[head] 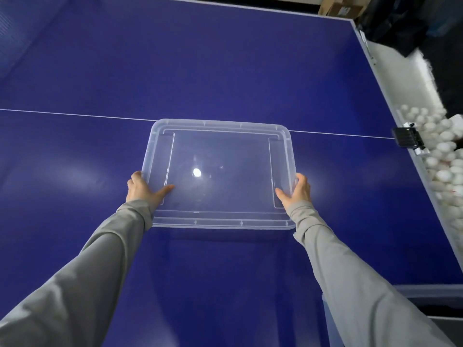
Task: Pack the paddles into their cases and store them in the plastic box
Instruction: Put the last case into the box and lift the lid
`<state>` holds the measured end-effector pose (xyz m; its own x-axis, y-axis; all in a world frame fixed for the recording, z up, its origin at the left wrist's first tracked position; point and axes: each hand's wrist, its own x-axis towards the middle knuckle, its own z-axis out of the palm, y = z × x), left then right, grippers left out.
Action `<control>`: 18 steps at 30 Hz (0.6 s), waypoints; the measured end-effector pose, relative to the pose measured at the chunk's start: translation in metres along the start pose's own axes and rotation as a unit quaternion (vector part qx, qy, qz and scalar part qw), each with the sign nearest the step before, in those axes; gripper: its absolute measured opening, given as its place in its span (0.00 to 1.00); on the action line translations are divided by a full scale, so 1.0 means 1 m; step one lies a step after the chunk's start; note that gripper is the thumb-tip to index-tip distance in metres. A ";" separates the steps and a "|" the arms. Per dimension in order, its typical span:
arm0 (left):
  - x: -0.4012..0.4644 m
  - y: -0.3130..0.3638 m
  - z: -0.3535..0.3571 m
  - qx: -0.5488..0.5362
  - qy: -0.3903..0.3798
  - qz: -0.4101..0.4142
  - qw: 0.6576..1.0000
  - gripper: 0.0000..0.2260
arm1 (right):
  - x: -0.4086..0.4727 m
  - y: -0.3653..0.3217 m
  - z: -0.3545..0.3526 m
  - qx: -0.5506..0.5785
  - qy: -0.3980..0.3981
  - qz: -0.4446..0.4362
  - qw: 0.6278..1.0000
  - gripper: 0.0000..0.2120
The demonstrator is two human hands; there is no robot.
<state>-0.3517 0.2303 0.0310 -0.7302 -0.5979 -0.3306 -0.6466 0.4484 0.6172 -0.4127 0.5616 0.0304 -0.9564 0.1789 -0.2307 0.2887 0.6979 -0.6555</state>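
Your left hand (pixel 142 189) and right hand (pixel 295 190) grip 1 clear plastic lid (pixel 220 171), 1 hand on each short side. It sits over the blue bench (pixel 175 71). Many white balls (pixel 441 156) lie along the right edge.

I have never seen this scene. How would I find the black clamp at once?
Start at the blue table tennis table and follow its white centre line to the right edge. The black clamp grips that edge where the line ends. It is the only dark thing beside the trough of white balls.
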 end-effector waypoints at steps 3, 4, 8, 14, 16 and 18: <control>-0.011 0.006 -0.018 -0.016 0.002 0.000 1.000 0.42 | -0.011 -0.010 -0.013 0.009 0.009 -0.009 1.000 0.32; -0.017 0.007 -0.024 -0.017 0.004 0.003 1.000 0.42 | -0.016 -0.013 -0.018 0.010 0.013 -0.012 1.000 0.32; -0.043 0.010 -0.046 -0.023 0.013 0.023 0.999 0.42 | -0.041 -0.020 -0.040 0.011 0.023 -0.024 0.999 0.32; -0.093 0.018 -0.073 -0.037 0.021 0.049 0.998 0.42 | -0.086 -0.021 -0.085 0.016 0.052 -0.034 0.998 0.33; -0.113 0.022 -0.077 -0.038 0.017 0.060 0.997 0.43 | -0.100 -0.016 -0.103 0.016 0.063 -0.035 0.997 0.33; -0.134 0.027 -0.078 -0.033 0.011 0.063 0.997 0.44 | -0.114 -0.009 -0.122 0.014 0.064 -0.035 0.997 0.33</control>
<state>-0.2544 0.2705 0.1482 -0.7993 -0.5541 -0.2326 -0.5337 0.4767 0.6985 -0.3118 0.6198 0.1507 -0.9714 0.2195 -0.0911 0.2208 0.6923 -0.6870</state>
